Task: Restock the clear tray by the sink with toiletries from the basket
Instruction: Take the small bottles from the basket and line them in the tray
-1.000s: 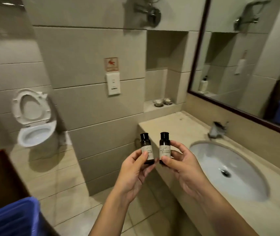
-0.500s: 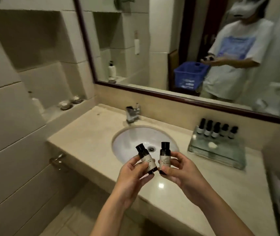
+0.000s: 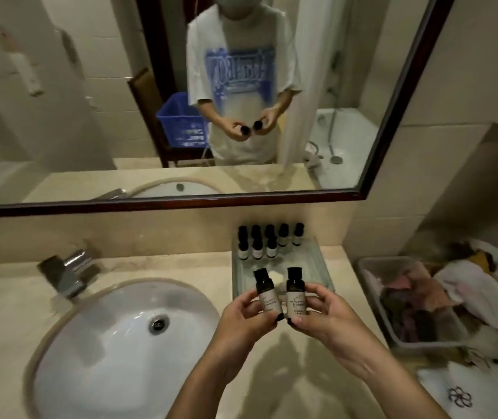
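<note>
Clear tray [image 3: 316, 265] right of sink [image 3: 105, 346], delivery step: left hand [image 3: 241, 323] grip clamped on left bottle [image 3: 267, 293], right hand [image 3: 331, 323] on right bottle [image 3: 296, 293]; next, stand both upright beside bottle row [image 3: 269, 241].

A faucet [image 3: 69, 273] stands behind the sink [image 3: 105, 346], under the mirror [image 3: 60, 122].

Near the clear tray [image 3: 312, 267], left hand [image 3: 241, 317] pinches left bottle [image 3: 267, 293], right hand [image 3: 325, 317] right bottle [image 3: 296, 294].

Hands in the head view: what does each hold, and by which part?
The left hand pinches a small dark bottle by its labelled lower body. The right hand pinches a second bottle the same way. Both caps are free.
</note>
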